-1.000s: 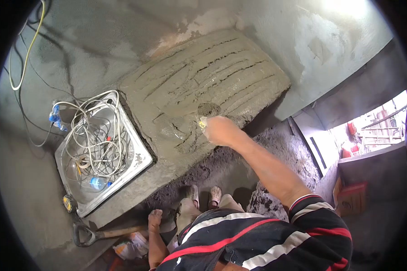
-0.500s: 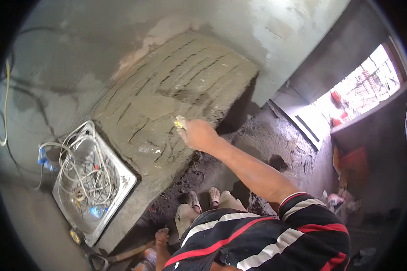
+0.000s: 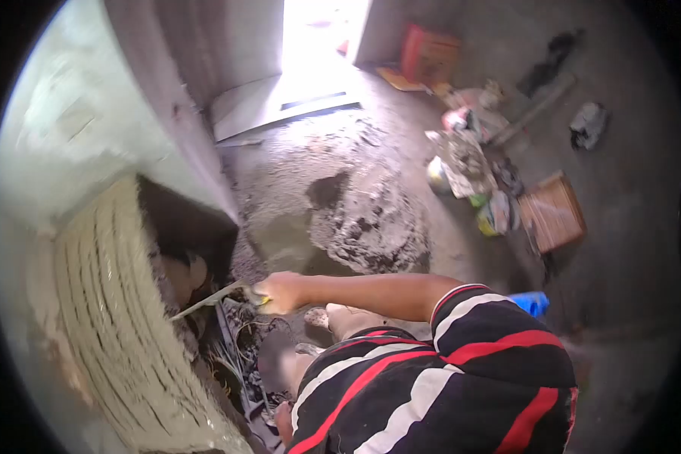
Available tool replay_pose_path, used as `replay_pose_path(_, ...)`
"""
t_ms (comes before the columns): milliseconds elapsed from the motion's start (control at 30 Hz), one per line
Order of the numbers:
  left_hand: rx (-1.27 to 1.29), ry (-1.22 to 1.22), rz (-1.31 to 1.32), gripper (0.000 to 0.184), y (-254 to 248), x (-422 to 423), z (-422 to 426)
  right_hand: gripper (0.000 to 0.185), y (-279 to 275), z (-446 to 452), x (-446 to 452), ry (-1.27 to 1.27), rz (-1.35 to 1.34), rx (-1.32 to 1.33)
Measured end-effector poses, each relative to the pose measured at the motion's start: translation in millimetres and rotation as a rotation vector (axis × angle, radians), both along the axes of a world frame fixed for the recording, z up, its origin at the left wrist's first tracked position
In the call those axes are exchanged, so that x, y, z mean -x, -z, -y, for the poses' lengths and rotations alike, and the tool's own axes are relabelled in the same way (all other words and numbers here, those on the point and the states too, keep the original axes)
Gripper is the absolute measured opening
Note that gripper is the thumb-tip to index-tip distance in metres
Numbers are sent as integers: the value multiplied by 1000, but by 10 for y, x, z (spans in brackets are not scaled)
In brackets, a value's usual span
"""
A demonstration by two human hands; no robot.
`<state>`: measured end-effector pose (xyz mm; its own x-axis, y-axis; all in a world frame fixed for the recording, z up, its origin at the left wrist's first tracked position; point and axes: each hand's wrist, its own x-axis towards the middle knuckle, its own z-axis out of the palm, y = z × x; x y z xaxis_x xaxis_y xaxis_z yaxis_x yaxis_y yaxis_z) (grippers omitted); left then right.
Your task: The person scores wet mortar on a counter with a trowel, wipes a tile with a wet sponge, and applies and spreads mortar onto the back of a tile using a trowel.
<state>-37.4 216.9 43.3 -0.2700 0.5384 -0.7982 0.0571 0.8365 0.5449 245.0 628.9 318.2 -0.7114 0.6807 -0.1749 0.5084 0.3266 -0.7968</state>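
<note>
My right hand (image 3: 280, 293) is closed around the yellow-marked handle of a trowel (image 3: 208, 300), whose blade appears nearly edge-on. The blade's far end is at the edge of the slab of wet grey mortar (image 3: 113, 303), which has long grooves across its top; whether they touch is unclear. Part of my left hand (image 3: 283, 420) shows low in the view beside my striped shirt, its fingers too small and blurred to make out.
A heap of wet mortar (image 3: 378, 231) lies on the floor ahead. Beyond it to the right are plastic bags (image 3: 465, 159), a brown box (image 3: 552, 212) and a red box (image 3: 430, 54). A blue object (image 3: 530, 303) lies by my right shoulder. A bright opening is at the top.
The view has swung right, bringing the floor heap and boxes in and taking the sink out. My right hand and the trowel have moved off the slab's top to its edge.
</note>
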Motion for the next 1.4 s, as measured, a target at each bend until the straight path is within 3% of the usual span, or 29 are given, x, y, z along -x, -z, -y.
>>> replay_pose_path(100,3,124,49,12,-1,29,-614,48,969,314,-980,94,262,-130)
replay_pose_path(167,18,146,154,14,-44,13,-1112,48,770,659,-1601,307,286,51)
replay_pose_path(200,33,108,376,13,325,155,-1309,48,926,850,-1894,311,363,20)
replay_pose_path(267,86,88,351,18,454,165,-1736,46,1031,1292,-2293,393,537,30)
replay_pose_path(300,-16,78,255,19,547,97,-1885,45,957,1535,-2420,464,638,71)
replay_pose_path(400,27,179,453,20,648,200,-2296,43,1188,2389,-2712,667,763,223)
replay_pose_path(467,58,326,345,19,822,213,-2511,42,1048,2858,-2718,780,757,316)
replay_pose_path(567,129,420,156,19,531,1,-2641,40,1093,3569,-2694,934,729,407)
replay_pose_path(733,272,693,100,21,397,-81,-2726,37,1115,4436,-2614,1168,637,429)
replay_pose_path(833,228,911,91,30,630,-88,-2788,36,1314,4844,-2671,1320,485,421)
replay_pose_path(900,199,1046,76,37,620,-230,-2914,33,1127,4936,-2705,1419,355,515)
replay_pose_path(933,157,925,20,46,592,-354,-2917,31,1270,5041,-2721,1451,403,406)
replay_pose_path(967,158,964,1,46,558,-488,-3079,31,1414,5144,-2747,1487,380,421)
replay_pose_path(1000,-215,1620,-205,45,459,-647,-3232,32,1525,5224,-2759,1524,391,456)
replay_pose_path(1033,-222,1651,-190,42,464,-775,-3326,33,1624,5318,-2764,1554,410,488)
replay_pose_path(1133,121,1179,25,33,264,-1334,-3508,38,1789,5551,-2807,1590,408,522)
replay_pose_path(1200,221,1036,118,27,105,-1728,-3632,41,1879,5693,-2765,1601,388,578)
replay_pose_path(1333,226,1128,5,29,50,-2399,-3992,52,1819,5878,-2575,1817,384,520)
replay_pose_path(1400,56,1321,-20,38,92,-2742,-4101,51,1779,5869,-2475,1897,318,507)
